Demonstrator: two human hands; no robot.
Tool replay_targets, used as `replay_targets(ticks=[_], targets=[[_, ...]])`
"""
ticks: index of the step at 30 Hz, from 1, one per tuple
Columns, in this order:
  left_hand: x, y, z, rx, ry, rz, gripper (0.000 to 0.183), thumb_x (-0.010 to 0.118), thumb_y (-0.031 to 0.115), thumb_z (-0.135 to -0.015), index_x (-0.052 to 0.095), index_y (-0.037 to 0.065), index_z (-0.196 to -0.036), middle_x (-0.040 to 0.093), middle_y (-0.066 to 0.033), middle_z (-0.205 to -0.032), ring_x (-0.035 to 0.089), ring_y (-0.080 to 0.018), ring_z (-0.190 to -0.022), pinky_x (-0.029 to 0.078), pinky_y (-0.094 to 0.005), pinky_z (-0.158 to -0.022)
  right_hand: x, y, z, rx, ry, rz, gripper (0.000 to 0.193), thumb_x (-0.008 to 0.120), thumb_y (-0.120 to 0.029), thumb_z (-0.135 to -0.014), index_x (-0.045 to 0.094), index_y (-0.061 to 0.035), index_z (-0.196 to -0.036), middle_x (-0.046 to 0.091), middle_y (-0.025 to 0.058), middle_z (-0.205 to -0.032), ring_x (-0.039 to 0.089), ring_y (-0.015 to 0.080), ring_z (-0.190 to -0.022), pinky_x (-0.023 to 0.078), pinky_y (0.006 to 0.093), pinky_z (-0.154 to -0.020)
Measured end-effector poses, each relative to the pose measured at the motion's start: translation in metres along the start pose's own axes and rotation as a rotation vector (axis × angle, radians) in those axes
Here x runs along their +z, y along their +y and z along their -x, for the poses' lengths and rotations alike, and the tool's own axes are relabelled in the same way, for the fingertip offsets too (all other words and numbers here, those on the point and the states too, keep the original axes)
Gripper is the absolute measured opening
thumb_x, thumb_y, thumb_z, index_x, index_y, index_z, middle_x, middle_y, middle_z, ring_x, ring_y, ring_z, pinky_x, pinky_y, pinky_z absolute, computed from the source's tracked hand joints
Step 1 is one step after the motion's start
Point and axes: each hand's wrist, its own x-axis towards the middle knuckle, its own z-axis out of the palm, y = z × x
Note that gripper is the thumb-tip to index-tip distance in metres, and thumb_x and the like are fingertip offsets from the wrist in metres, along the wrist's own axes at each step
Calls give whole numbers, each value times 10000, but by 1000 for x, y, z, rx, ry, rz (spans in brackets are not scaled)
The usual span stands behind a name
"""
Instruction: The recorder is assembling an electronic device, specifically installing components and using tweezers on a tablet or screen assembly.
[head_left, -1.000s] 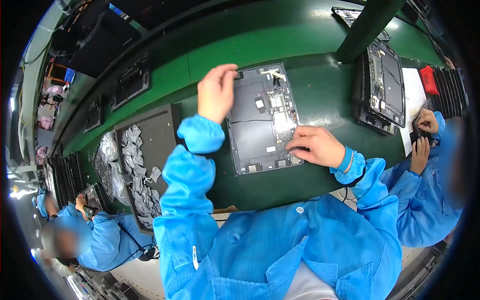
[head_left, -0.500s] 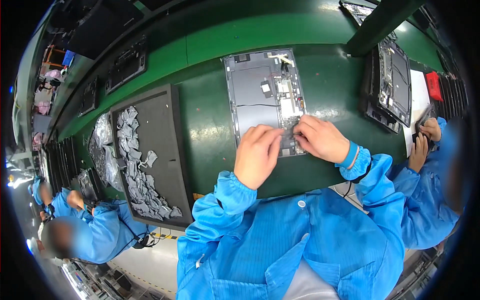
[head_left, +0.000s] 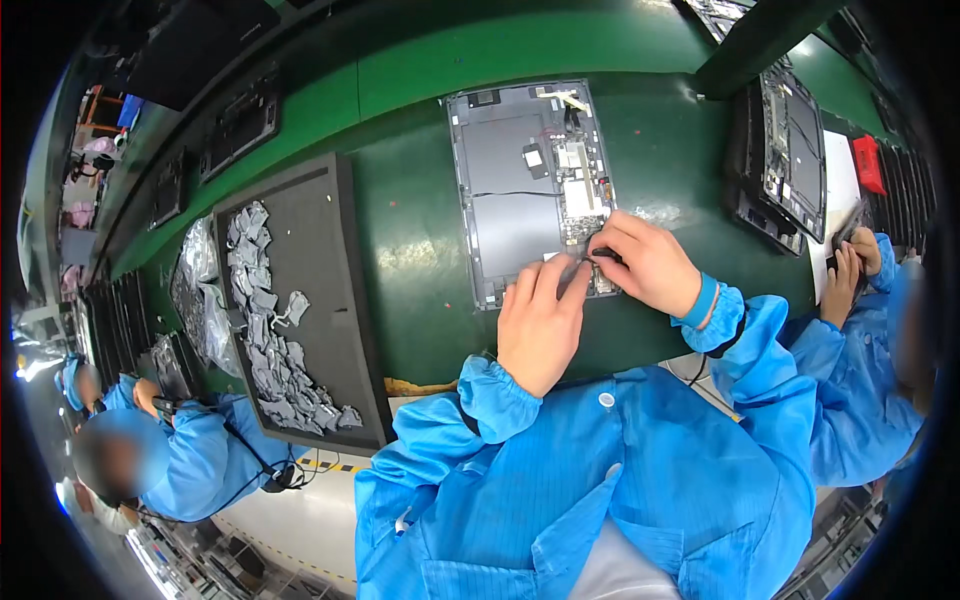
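An opened laptop chassis (head_left: pixel 512 240), grey with an exposed circuit board (head_left: pixel 580 195) along its right side, lies on the green bench in front of me. My right hand (head_left: pixel 652 268) pinches a small dark piece (head_left: pixel 604 253) over the lower part of the board. Close beside it, my left hand (head_left: pixel 545 322) has its fingers drawn together at the chassis's lower edge, their tips nearly meeting the right ones. What the left fingers hold, if anything, is hidden. A black cable (head_left: pixel 515 194) crosses the chassis.
At the left, a black foam-lined tray (head_left: pixel 315 250) holds many crumpled grey pieces (head_left: pixel 262 300), with clear plastic bags (head_left: pixel 212 320) beyond it. Stacked chassis (head_left: pixel 790 160) stand at the right under a dark post (head_left: pixel 765 45). Co-workers in blue sit on both sides.
My left hand has shifted right and slightly down, its fingers closing in beside the right hand. The right hand has moved slightly up, and the dark piece now shows in its fingers.
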Motion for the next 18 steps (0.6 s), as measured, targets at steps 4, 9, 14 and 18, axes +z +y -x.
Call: replay_targets(ticks=[4, 9, 14, 18], targets=[[3, 1, 1, -10, 20, -26, 343, 674, 78, -815, 663, 101, -1158, 567, -65, -1169, 551, -280, -1059, 467, -385, -860, -1, 0, -4, 25, -32, -42, 182, 687, -75, -785, 619, -41, -950, 573, 110, -921, 610, 329, -825, 527, 415, -695], [5, 3, -3, -33, 17, -26, 311, 680, 84, -810, 662, 119, -1119, 565, -65, -1157, 557, -278, -1040, 473, -390, -850, -2, 8, -4, -22, -57, -120, 202, 692, -49, -772, 636, -26, -964, 582, 126, -936, 607, 339, -804, 520, 415, -685], [3, -6, -9, 17, -32, -111, 314, 691, 90, -786, 668, 155, -1093, 568, -66, -1142, 560, -272, -1026, 473, -394, -834, -7, 9, -3, 19, -82, -294, 218, 686, -7, -782, 641, -6, -995, 565, 130, -900, 601, 307, -755, 512, 376, -660], [0, -11, -11, 48, -36, -74, 333, 692, 79, -766, 673, 166, -1087, 570, -64, -1142, 558, -274, -1032, 462, -402, -832, 0, 6, 5, 78, 156, -316, 179, 688, -23, -811, 634, 1, -980, 567, 117, -886, 595, 261, -724, 500, 346, -643]])
